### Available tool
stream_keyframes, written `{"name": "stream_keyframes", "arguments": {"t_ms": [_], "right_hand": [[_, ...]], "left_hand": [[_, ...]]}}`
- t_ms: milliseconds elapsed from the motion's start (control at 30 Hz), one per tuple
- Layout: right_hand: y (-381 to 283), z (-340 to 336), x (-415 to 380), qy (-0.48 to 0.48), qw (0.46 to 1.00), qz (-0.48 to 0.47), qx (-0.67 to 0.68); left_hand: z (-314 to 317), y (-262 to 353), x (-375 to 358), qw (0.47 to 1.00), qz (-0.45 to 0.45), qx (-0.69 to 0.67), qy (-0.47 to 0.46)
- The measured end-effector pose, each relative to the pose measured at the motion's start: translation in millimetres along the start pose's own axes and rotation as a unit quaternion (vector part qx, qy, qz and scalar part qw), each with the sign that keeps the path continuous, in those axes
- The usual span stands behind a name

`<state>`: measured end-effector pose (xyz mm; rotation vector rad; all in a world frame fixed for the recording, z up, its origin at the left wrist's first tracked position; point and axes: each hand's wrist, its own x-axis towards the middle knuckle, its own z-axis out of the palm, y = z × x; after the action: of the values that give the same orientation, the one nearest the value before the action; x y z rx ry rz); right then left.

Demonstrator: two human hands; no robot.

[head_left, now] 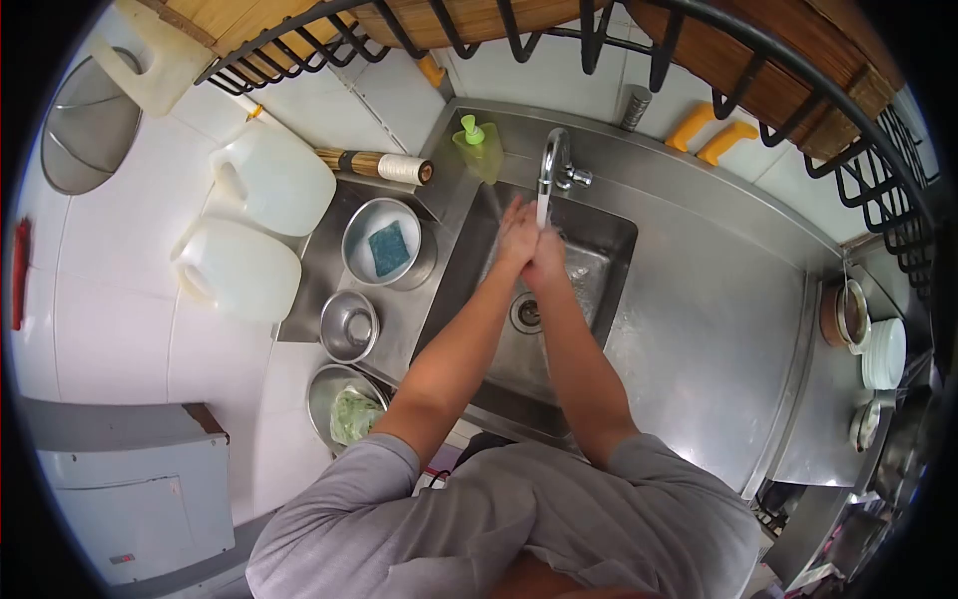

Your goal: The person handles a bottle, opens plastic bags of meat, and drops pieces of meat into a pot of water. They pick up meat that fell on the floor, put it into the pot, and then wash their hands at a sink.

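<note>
My left hand (516,235) and my right hand (546,254) are pressed against each other over the metal sink (624,240). Water runs from the chrome faucet (555,150) down onto them. The left fingers are stretched out toward the faucet. Blur and the water hide most of the right fingers. I see no object between the palms. Below the hands, the drain (526,312) shows in the wet sink bottom. A green soap pump bottle (480,150) stands behind the sink's left corner.
Left of the sink are a steel bowl (356,238) with a blue-green scouring pad (388,249), a smaller bowl (349,327) and plastic jugs (239,272). A black wire rack (758,45) hangs overhead. Steel counter (709,319) extends right, toward stacked white plates (884,354).
</note>
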<state>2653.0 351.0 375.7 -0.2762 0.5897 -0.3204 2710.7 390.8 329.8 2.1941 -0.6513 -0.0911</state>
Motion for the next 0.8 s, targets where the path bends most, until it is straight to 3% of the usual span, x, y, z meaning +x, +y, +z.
{"name": "stream_keyframes", "arguments": {"t_ms": [33,100,233,300,333,367,400,433,467,500,533,567,600,633,700,733,767,800], "right_hand": [[-2.6,-4.8,7.5,0.002,1.0,-0.004,-0.001],[-10.5,-17.3,19.5,-0.1,0.994,-0.037,-0.041],[-23.4,-5.7,-5.4,-0.037,0.993,-0.067,-0.088],[-3.2,-20.4,-0.3,-0.128,0.99,-0.036,-0.037],[-0.8,-24.1,5.2,-0.15,0.988,0.021,-0.04],[-12.2,-20.7,0.1,-0.144,0.989,0.016,-0.036],[-29.8,-19.1,-4.6,-0.101,0.983,0.02,-0.153],[-47.9,-15.6,-3.3,-0.06,0.961,0.023,-0.269],[-48.2,-35.5,30.8,-0.021,0.928,-0.089,-0.36],[-62.2,-40.3,48.2,0.091,0.816,-0.279,-0.499],[-76.5,-47.1,64.3,0.196,0.638,-0.441,-0.6],[-95.1,-55.1,84.8,0.124,0.594,-0.5,-0.618],[-106.4,-60.6,101.3,0.054,0.544,-0.552,-0.63],[-110.3,-58.5,101.7,0.06,0.548,-0.546,-0.631],[-119.9,-51.5,95.3,-0.03,0.607,-0.396,-0.688],[-119.1,-55.8,101.1,-0.037,0.604,-0.418,-0.677],[-120.0,-61.0,110.5,-0.044,0.6,-0.439,-0.667],[-124.9,-65.6,134.5,0.008,0.657,-0.323,-0.681]], "left_hand": [[0.0,3.2,2.7,0.998,-0.001,-0.062,0.015],[5.0,12.2,0.2,0.996,-0.038,-0.076,-0.022],[-17.3,70.7,-18.0,0.962,-0.183,-0.103,-0.175],[-10.5,37.4,-3.5,0.955,-0.164,-0.153,-0.196],[-12.8,36.7,-1.4,0.945,-0.159,-0.222,-0.181],[-21.6,49.3,-3.3,0.929,-0.156,-0.292,-0.166],[-30.9,61.5,-12.2,0.867,-0.285,-0.383,-0.145],[-33.1,55.2,-18.8,0.867,-0.283,-0.382,-0.15],[-35.7,43.3,-21.1,0.86,-0.201,-0.425,-0.197],[-42.9,31.2,-30.0,0.844,-0.122,-0.463,-0.241],[-61.6,30.2,-44.4,0.923,-0.079,-0.291,-0.24],[-83.0,29.8,-55.9,0.967,-0.028,-0.107,-0.229],[-96.3,12.2,-72.6,0.972,-0.032,-0.133,-0.191],[-109.7,-6.8,-96.9,0.974,-0.041,-0.16,-0.157],[-155.5,-23.1,-148.7,0.986,-0.093,-0.108,-0.084],[-177.0,-40.1,-179.3,0.991,-0.105,-0.074,-0.046],[-201.2,-44.1,-209.8,0.975,-0.199,-0.093,-0.029],[-217.3,-58.9,-245.2,0.977,-0.179,-0.105,0.042]]}}
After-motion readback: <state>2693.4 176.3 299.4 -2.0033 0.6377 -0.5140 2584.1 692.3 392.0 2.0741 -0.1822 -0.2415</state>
